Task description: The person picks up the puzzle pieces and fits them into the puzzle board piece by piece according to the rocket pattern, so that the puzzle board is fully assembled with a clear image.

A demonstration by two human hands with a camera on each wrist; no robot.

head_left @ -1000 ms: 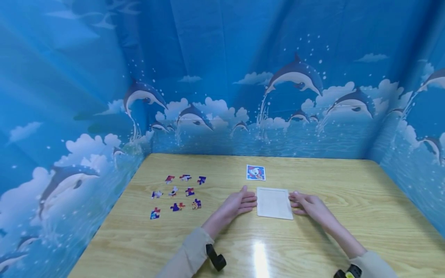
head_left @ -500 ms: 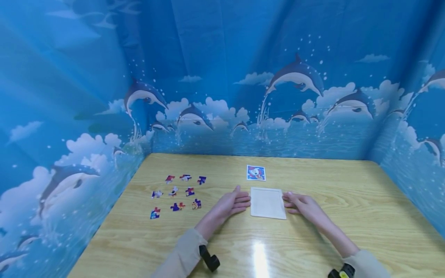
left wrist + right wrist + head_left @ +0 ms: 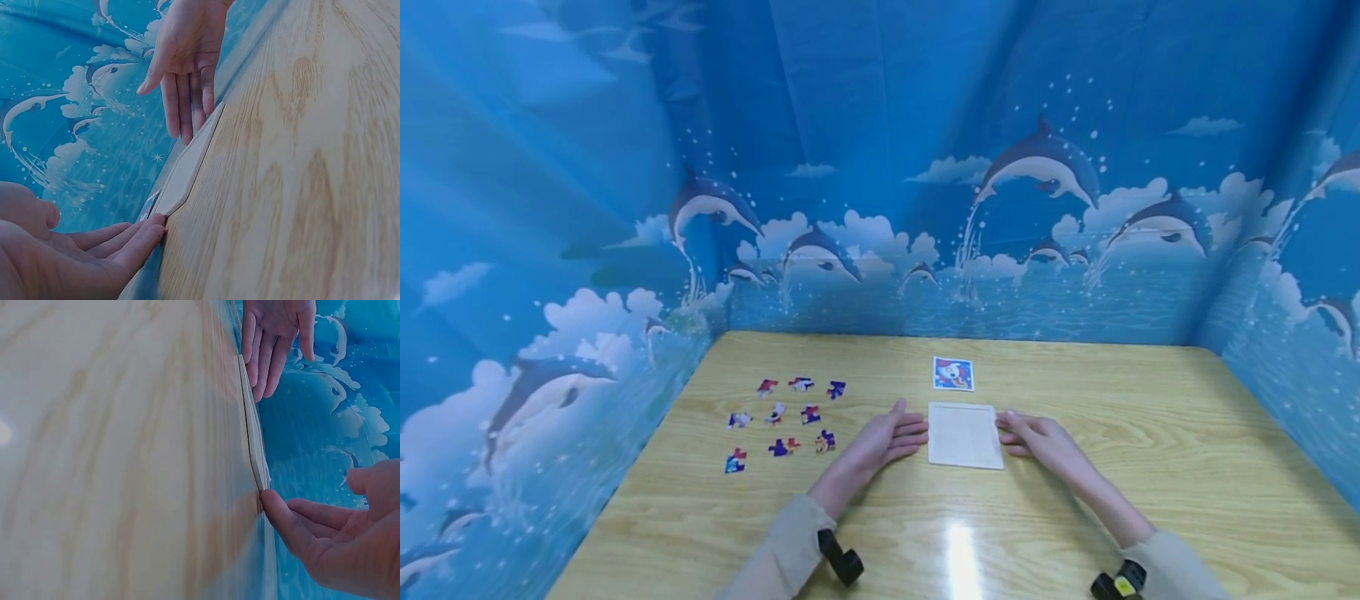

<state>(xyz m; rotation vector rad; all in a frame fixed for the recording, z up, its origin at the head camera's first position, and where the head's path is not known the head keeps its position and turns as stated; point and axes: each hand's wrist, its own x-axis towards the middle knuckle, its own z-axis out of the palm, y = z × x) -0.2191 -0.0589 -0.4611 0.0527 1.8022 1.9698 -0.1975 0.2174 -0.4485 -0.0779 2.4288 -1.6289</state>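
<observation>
A flat white square puzzle tray with a raised rim lies on the wooden table. On its left side, my left hand holds straight fingers with the tips right at the edge, thumb pointing up. My right hand faces it from the other side, fingers extended and fingertips at the tray's right edge. Both wrist views show the tray low and flat between the two hands, with the right hand opposite in the left wrist view. Neither hand curls round anything.
Several loose jigsaw pieces lie spread in rows at the table's left. A small picture card with a cartoon figure lies behind the tray. A dolphin-print curtain encloses the table's back and sides.
The white puzzle tray has slid to the left across the table, and both hands have moved left with it. Puzzle pieces and picture card stay where they were.
</observation>
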